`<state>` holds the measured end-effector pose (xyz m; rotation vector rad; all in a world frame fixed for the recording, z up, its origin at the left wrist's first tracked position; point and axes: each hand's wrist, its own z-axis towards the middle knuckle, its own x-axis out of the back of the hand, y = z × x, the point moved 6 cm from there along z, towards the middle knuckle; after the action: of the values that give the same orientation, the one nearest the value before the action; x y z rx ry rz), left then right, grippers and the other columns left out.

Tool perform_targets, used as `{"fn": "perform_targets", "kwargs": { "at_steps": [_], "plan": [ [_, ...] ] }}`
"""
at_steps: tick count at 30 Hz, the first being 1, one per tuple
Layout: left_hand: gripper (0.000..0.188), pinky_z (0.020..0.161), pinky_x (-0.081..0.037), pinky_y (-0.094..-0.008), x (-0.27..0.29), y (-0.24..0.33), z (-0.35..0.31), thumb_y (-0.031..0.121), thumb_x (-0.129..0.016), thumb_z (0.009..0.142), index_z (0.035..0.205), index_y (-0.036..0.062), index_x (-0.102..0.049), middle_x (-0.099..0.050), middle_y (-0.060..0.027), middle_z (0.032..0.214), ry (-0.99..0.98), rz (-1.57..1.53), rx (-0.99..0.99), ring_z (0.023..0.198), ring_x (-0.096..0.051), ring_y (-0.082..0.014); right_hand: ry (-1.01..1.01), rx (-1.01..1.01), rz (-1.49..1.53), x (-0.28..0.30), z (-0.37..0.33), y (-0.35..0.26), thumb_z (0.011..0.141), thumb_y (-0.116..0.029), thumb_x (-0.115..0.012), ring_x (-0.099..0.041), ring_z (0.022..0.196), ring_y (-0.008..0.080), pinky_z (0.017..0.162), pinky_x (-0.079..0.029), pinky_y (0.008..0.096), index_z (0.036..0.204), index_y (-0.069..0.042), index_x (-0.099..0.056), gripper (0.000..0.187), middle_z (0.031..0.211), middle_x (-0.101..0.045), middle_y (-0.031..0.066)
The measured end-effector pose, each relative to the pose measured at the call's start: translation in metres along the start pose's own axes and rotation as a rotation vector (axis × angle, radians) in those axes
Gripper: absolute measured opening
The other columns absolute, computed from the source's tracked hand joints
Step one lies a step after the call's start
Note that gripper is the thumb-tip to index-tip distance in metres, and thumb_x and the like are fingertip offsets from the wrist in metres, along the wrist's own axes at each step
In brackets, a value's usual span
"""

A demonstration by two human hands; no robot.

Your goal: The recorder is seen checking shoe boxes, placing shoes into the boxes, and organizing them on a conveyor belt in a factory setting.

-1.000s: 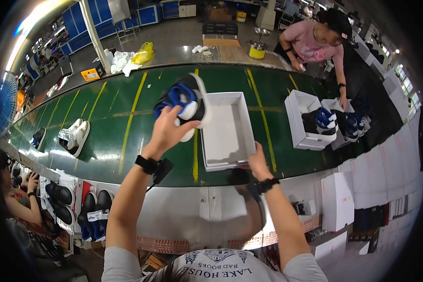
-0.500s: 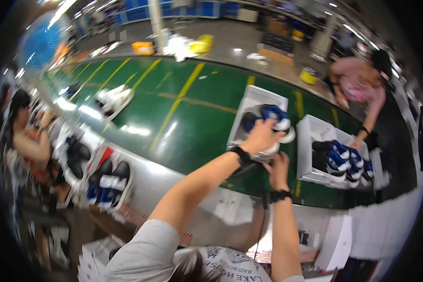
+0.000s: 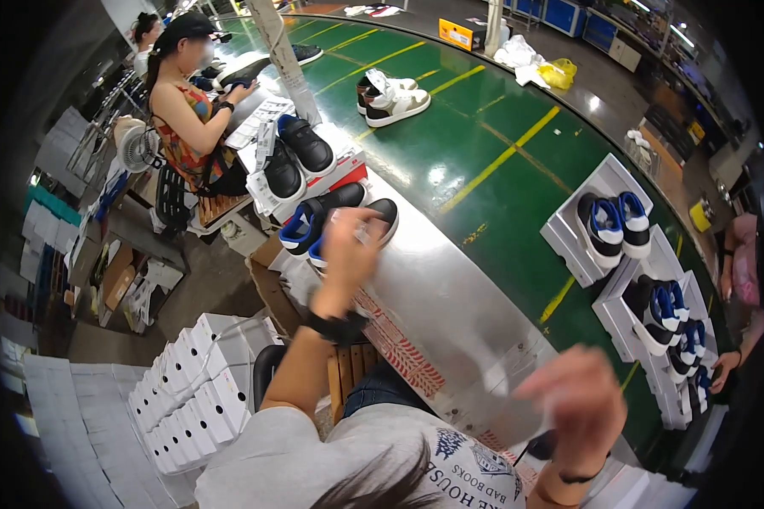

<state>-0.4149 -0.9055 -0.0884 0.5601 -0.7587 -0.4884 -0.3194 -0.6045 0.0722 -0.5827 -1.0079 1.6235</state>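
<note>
My left hand point(image 3: 352, 250) is over a pair of black sneakers point(image 3: 334, 204) with blue lining and white heels, on the metal table's left part. Its fingers bend around the rear of the nearer shoe; blur hides whether they grip it. Low on the right, my right hand point(image 3: 579, 403) hovers above the metal table edge, blurred, fingers spread and nothing visible in them. Another black pair with blue lining point(image 3: 301, 151) rests on a white and red shoebox just beyond my left hand. On the green belt, an open white shoebox point(image 3: 560, 229) has blue, black and white sneakers point(image 3: 613, 225) in it.
More open boxes with sneakers point(image 3: 664, 314) line the belt at right, where a co-worker's hand point(image 3: 725, 370) reaches in. White high-top shoes point(image 3: 390, 99) stand farther along the belt. Another co-worker point(image 3: 187, 110) sits at left beside a post point(image 3: 284, 59). Stacked white boxes point(image 3: 197, 390) fill the lower left.
My view has swung left. Both hands have left the sneakers at the belt's open box; my left hand has come to the pair on the metal table, my right has drawn back.
</note>
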Motion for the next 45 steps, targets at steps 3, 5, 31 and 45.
{"fn": "perform_targets", "kwargs": {
  "at_steps": [3,5,31,45],
  "plan": [
    [0.037,0.081,-0.048,-0.0443,0.045,-0.094,0.016,0.037,-0.068,0.087,0.093,0.0004,-0.068,-0.064,-0.02,0.092,-0.011,0.494,0.301,0.091,-0.061,-0.0365,-0.435,0.371,0.109,-0.058,0.017,-0.056,0.081,-0.011,-0.069,-0.06,0.071,0.0229,0.058,-0.046,0.0283,0.102,0.002,-0.07,0.025,0.095,-0.062,0.0161],
    [0.042,0.079,-0.048,-0.045,0.047,-0.115,0.025,0.04,-0.071,0.083,0.092,-0.0004,-0.068,-0.064,-0.0206,0.088,-0.085,0.487,0.329,0.089,-0.061,-0.0373,-0.359,0.458,0.098,-0.076,0.015,-0.072,0.081,-0.01,-0.069,-0.06,0.071,0.0226,0.059,-0.047,0.0283,0.106,-0.002,-0.07,0.026,0.097,-0.062,0.016],
    [0.012,0.095,-0.039,-0.0262,-0.172,0.216,-0.021,0.005,-0.053,0.096,0.105,-0.0001,-0.059,-0.057,-0.0096,0.112,-0.823,-0.947,-0.594,0.105,-0.054,-0.0194,1.391,-1.352,-2.772,-0.066,-0.471,-0.523,0.078,-0.03,-0.075,-0.054,0.116,0.0325,0.098,-0.04,0.0422,0.108,-0.004,-0.059,0.043,0.122,-0.057,0.0156],
    [0.015,0.072,-0.044,-0.0215,-0.134,0.24,-0.033,0.004,-0.067,0.088,0.102,-0.0004,-0.063,-0.059,-0.0031,0.101,-0.895,-1.137,-0.208,0.086,-0.053,-0.0083,0.992,-0.794,-2.915,-0.005,-0.713,-0.518,0.088,-0.027,-0.068,-0.057,0.113,0.0276,0.094,-0.047,0.0379,0.12,-0.004,-0.059,0.04,0.123,-0.059,0.0156]
  ]
}}
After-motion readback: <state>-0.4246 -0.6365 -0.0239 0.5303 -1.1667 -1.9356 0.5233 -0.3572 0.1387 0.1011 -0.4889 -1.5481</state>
